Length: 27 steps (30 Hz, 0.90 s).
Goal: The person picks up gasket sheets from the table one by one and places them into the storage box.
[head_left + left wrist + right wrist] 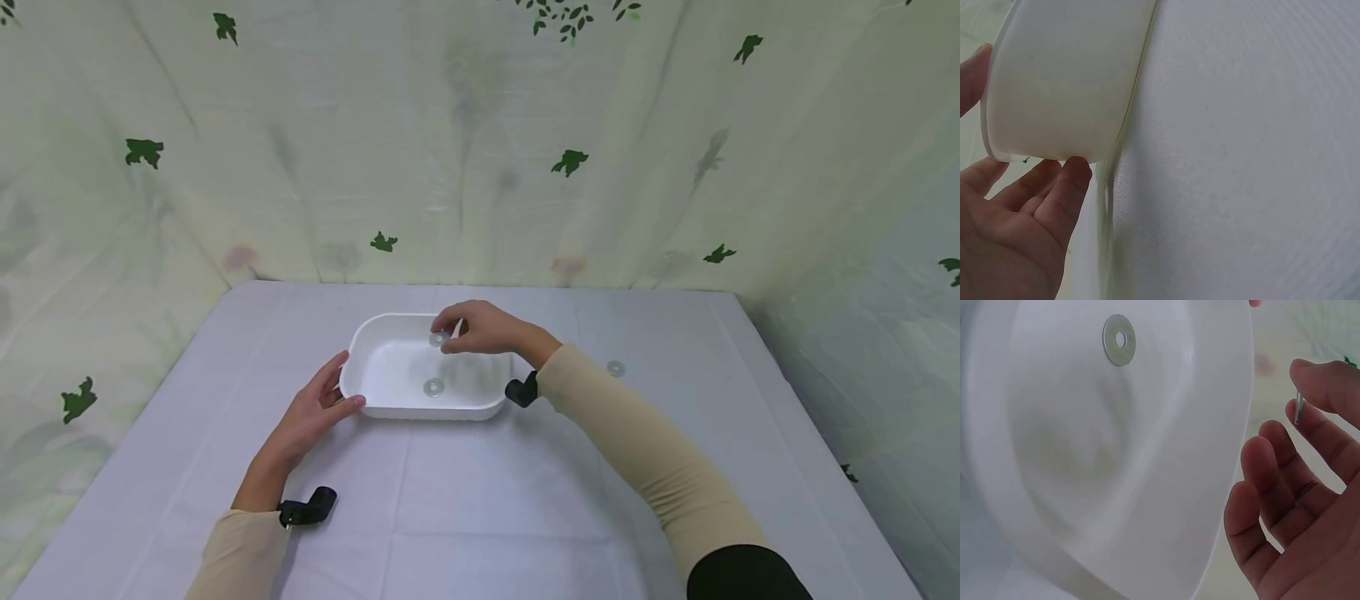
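A white oblong tray with rounded corners stands on the table. My left hand holds its left end, thumb at the near corner of the rim and fingers along the outer wall; in the left wrist view the fingertips touch that wall. Over the tray's far side, my right hand pinches a flat metal washer between thumb and index finger. That washer appears edge-on in the right wrist view, the other fingers loosely bent. A second washer lies on the tray floor.
Another washer lies on the table to the right of the tray, beside the right forearm. A white cloth covers the table. Behind it hangs a pale curtain with green leaf prints.
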### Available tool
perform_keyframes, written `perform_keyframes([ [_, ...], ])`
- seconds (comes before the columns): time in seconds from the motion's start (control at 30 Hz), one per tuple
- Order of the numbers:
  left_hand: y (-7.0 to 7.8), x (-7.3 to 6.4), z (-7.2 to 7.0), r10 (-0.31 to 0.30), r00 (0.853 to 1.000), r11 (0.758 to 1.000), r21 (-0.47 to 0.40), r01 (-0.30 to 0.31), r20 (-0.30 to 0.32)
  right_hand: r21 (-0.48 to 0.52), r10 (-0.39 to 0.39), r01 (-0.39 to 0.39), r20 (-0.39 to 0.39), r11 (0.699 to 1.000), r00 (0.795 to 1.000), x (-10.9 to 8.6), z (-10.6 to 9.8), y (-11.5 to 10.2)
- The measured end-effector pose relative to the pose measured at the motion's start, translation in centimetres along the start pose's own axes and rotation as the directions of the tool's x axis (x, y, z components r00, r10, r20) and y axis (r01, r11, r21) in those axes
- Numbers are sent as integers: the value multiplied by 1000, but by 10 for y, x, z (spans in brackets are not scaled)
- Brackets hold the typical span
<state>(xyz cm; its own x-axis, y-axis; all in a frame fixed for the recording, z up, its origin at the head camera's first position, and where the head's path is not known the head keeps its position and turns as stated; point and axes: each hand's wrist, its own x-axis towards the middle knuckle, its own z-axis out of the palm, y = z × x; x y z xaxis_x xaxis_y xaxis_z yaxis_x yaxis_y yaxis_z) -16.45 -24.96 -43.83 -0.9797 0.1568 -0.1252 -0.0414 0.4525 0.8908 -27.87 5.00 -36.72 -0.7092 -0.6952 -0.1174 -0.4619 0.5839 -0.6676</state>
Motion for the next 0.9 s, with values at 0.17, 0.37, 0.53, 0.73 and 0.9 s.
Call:
perform_keyframes([
  [0.17, 2, 0, 1, -8, 1000, 1000, 11, 8, 1, -3, 39, -39, -18, 999, 999, -1, 0, 3],
  [0.37, 3, -1, 0, -24, 1000, 999, 24, 24, -1, -45, 44, -47, -55, 998, 997, -11, -7, 5],
  [0.53, 5, -2, 0, -30, 1000, 999, 37, 30, 0, -66, 44, -49, -79, 997, 996, -32, -20, 8],
  [0.73, 7, -2, 1, -41, 999, 998, 47, 41, -2, -101, 47, -58, -107, 993, 993, -62, -34, 17],
  [0.9, 6, -2, 0, -40, 999, 998, 46, 40, -1, -122, 76, -94, -143, 988, 987, -80, -42, 35],
])
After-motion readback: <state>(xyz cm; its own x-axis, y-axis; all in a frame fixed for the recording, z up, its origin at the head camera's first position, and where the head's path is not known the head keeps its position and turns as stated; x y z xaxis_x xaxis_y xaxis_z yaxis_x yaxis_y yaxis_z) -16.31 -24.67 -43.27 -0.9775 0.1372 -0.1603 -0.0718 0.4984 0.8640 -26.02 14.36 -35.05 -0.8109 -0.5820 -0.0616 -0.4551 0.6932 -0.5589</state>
